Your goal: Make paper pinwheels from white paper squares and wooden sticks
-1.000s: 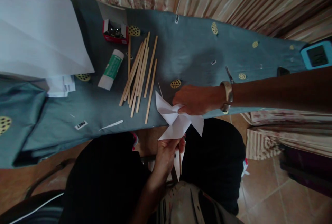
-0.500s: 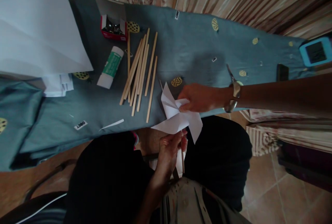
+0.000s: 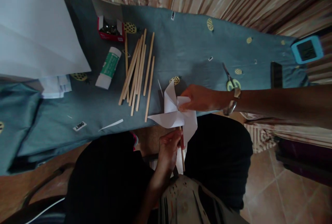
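A white paper pinwheel [image 3: 172,118] with folded blades is held over the table's front edge, above my lap. My right hand [image 3: 193,98] pinches it at the centre, with the fingertips on the folded paper. Below the blades my left hand [image 3: 169,146] is closed round a thin wooden stick [image 3: 183,158], which runs down from behind the pinwheel. Where the stick meets the paper is hidden by the blades and fingers.
Several wooden sticks [image 3: 137,72] lie beside a glue stick [image 3: 108,67] and a red box of metal pins [image 3: 111,29]. White paper sheets [image 3: 38,34] cover the left side. Scissors [image 3: 230,78], a dark phone-like object [image 3: 276,75] and a blue-framed device [image 3: 307,49] lie to the right.
The pinwheel has turned a little and its blades sit at a different angle. The scissors' green handles now show beyond my right wrist. Both hands keep their hold.
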Motion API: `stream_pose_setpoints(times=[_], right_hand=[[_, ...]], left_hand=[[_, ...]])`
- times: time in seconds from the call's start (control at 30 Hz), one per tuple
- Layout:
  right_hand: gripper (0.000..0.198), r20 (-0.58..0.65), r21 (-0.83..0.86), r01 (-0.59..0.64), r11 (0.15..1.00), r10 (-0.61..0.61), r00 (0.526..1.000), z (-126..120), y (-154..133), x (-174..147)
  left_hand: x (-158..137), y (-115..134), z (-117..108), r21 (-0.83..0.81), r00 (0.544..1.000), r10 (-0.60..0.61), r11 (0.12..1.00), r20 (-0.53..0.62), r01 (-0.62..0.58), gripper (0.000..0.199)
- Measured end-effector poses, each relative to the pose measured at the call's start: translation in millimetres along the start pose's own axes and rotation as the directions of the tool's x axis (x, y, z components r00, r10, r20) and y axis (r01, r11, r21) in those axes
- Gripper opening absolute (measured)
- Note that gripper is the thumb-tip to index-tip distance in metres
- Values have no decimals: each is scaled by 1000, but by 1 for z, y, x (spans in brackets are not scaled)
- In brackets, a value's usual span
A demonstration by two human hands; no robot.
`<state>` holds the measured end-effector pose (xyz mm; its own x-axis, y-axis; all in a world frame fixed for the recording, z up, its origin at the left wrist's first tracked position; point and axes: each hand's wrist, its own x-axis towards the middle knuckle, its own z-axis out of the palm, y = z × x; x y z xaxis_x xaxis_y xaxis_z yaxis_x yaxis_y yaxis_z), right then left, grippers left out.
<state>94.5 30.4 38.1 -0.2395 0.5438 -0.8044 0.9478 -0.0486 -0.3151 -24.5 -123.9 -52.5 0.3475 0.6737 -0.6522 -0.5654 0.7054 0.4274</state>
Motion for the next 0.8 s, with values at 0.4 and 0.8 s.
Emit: stream_pose_setpoints(times=[0.4, 0.8], right_hand=[[17, -146, -31, 115, 993, -118, 982, -1, 8, -9], [25, -402, 335, 368, 867, -222, 888, -23, 45, -29]], left_hand=[[-2, 5, 5, -114, 995, -49, 993, -85, 39, 43], [-20, 30, 21, 35, 997, 46, 998, -61, -43, 41]])
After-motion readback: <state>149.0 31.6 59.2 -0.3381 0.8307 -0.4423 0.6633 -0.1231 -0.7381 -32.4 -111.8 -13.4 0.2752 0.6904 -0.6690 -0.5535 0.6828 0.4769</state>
